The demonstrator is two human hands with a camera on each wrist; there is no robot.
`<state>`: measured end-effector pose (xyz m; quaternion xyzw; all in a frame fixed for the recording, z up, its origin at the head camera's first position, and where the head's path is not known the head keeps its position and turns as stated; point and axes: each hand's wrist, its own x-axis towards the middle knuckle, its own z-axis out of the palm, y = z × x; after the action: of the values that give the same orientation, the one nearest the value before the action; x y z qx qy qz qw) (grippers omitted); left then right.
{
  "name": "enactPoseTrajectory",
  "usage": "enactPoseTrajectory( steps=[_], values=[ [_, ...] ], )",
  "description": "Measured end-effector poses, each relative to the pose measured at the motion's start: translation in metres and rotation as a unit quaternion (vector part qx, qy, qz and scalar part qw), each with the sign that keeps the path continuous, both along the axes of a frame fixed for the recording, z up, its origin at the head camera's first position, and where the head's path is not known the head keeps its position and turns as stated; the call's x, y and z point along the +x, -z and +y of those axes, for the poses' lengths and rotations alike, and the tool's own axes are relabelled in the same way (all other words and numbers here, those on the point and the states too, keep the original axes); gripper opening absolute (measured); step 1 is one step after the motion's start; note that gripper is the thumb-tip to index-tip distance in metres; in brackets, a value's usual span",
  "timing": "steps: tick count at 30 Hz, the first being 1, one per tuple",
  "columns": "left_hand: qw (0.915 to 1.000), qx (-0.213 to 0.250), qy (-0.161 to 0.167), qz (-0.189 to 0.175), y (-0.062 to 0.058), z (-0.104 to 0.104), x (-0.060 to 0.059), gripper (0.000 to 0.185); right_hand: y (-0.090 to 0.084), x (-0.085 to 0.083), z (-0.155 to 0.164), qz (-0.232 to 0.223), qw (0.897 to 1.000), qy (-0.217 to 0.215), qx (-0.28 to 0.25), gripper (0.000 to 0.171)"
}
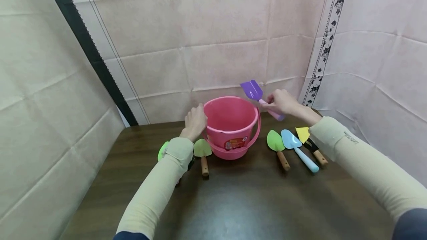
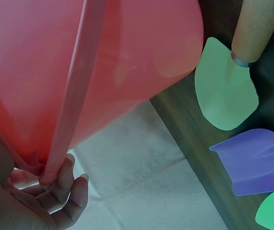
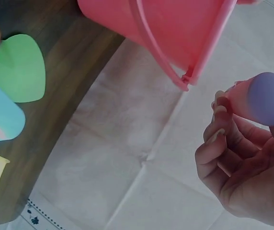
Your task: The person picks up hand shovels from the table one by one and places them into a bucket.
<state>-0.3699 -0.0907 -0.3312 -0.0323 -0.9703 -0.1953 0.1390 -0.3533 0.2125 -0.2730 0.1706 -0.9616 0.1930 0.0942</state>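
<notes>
A pink bucket (image 1: 230,125) stands on the dark wooden table (image 1: 233,203), its handle folded down at the front. My left hand (image 1: 195,121) grips its left rim, fingers curled at the handle's pivot (image 2: 55,172). To the right of the bucket my right hand (image 1: 281,103) holds a purple shovel (image 1: 252,90) by its pink handle (image 3: 259,100), with the blade raised above the bucket's right rim. The bucket's wall (image 2: 79,72) fills the left wrist view, and its rim (image 3: 165,28) lies across the top of the right wrist view.
Left of the bucket lie a green trowel (image 1: 202,151), a purple blade (image 2: 256,160) and another green blade (image 1: 162,150), partly hidden by my left arm. On the right lie a green trowel (image 1: 277,143), a blue shovel (image 1: 295,145) and a yellow trowel (image 1: 308,138). Cloth-covered walls close in behind.
</notes>
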Motion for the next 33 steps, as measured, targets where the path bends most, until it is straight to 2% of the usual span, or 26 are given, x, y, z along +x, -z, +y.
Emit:
enactPoseTrajectory(
  steps=[7, 13, 21, 25, 29, 33],
  values=[
    [1.0, -0.005, -0.004, 0.006, 0.001, 0.0, 0.001, 0.022, -0.004, -0.004, -0.018, -0.002, 1.0, -0.026, 0.0, 0.034],
    [1.0, -0.005, -0.006, -0.003, 0.002, -0.002, 0.003, 0.02, -0.006, -0.005, -0.03, -0.03, 0.997, -0.065, 0.017, 0.033],
    [0.9997, -0.02, 0.001, 0.01, -0.002, 0.0, -0.001, 0.021, -0.012, -0.012, -0.044, -0.009, 0.992, -0.121, 0.042, 0.031],
    [0.9996, -0.024, 0.005, 0.015, -0.003, 0.0, -0.002, 0.021, -0.013, -0.018, -0.053, 0.001, 0.986, -0.149, 0.078, 0.033],
    [0.9996, -0.026, 0.003, 0.014, -0.002, 0.0, 0.0, 0.02, -0.01, -0.021, -0.065, 0.012, 0.979, -0.15, 0.137, 0.038],
    [0.9996, -0.027, -0.003, 0.01, -0.001, -0.001, 0.0, 0.021, -0.007, -0.022, -0.076, 0.005, 0.978, -0.119, 0.169, 0.04]
  ],
)
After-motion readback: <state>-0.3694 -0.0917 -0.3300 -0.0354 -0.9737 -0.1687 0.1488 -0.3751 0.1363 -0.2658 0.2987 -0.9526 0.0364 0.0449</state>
